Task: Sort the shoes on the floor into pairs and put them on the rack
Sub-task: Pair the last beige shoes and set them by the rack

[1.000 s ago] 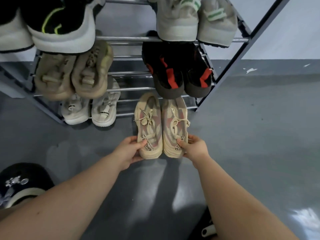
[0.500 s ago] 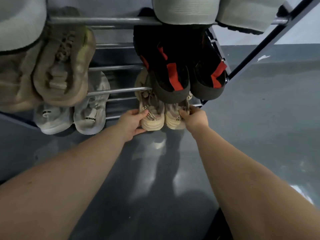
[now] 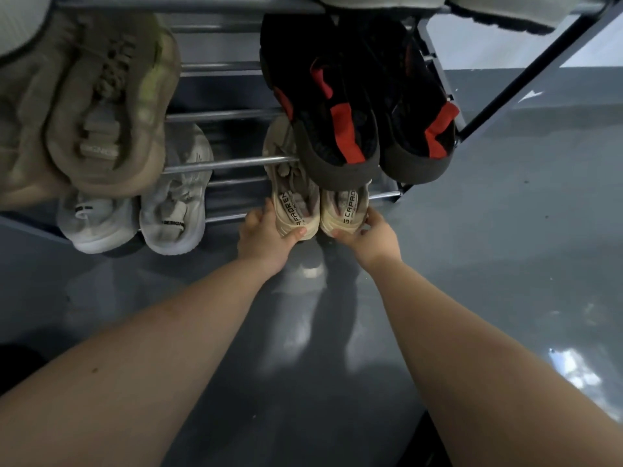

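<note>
A second ago the cream pair lay out on the floor in front of the rack with the laces in full view; now both shoes sit well in on the bottom shelf, their toes hidden under the black-and-red pair (image 3: 357, 106) on the shelf above, and only the heels and printed tongue straps show. That suggests this pair is as good as placed, and what remains is a last nudge and letting go.

The left hand (image 3: 266, 237) grips the heel of the left cream shoe (image 3: 296, 210), its thumb pressed across the back of the sole and its fingers wrapped up the shoe's left side. The right hand (image 3: 367, 235) holds the heel of the right cream shoe (image 3: 344, 210) the same way, thumb under the back and fingers curled round the right side. So each grip is clamped on the near end of its shoe, with the body of the shoe running away from it into the rack (image 3: 229, 163).

The two shoes touch side by side, heels level, at the right end of the bottom shelf. To their left on the same shelf stands a white pair (image 3: 135, 217), set apart from them.
</note>
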Motion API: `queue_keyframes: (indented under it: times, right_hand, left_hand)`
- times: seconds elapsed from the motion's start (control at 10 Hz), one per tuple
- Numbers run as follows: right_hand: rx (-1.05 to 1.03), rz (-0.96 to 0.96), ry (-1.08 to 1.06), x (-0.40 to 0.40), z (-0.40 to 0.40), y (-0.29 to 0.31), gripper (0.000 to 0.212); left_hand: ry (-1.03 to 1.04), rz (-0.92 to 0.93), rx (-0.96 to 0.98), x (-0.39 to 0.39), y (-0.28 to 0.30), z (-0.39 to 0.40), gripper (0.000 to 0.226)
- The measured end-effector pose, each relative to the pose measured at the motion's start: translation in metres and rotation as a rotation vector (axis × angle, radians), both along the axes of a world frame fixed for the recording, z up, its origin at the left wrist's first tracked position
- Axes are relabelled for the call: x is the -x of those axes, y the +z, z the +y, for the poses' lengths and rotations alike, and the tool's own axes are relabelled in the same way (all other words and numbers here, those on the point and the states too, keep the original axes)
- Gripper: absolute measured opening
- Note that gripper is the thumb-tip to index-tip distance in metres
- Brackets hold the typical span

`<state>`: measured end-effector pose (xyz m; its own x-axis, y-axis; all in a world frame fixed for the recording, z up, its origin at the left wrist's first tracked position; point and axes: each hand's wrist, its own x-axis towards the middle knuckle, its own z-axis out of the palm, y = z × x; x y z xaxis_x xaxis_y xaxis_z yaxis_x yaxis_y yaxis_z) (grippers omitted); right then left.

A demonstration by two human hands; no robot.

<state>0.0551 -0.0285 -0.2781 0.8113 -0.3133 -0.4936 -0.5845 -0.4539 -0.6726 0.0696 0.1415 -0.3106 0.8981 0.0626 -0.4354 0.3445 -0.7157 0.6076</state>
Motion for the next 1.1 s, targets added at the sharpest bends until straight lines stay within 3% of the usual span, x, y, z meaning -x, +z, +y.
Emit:
queue_keyframes:
  times: [0.1, 0.5, 0.8, 0.9, 1.1]
  right_hand:
    - [0.054, 0.009, -0.029, 0.005, 0.001, -0.008, 0.062]
    - [-0.002, -0.088, -0.254, -0.008, -0.003, -0.012, 0.050]
    - [-0.002, -0.073, -0.252, -0.018, -0.005, -0.016, 0.048]
    - [0.017, -0.067, -0.209, -0.016, 0.000, -0.011, 0.054]
    - [0.187, 0.063, 0.092, 0.004, 0.015, 0.002, 0.080]
  left_hand:
    - [-0.070, -0.012, -0.172, 0.004, 0.002, -0.003, 0.083]
    - [-0.018, 0.043, -0.114, -0.006, 0.014, -0.029, 0.075]
    - [-0.059, 0.039, -0.135, -0.018, 0.001, -0.026, 0.075]
    - [-0.093, 0.029, -0.140, -0.017, 0.005, -0.020, 0.078]
    - [-0.272, 0.005, -0.239, 0.010, 0.008, -0.002, 0.086]
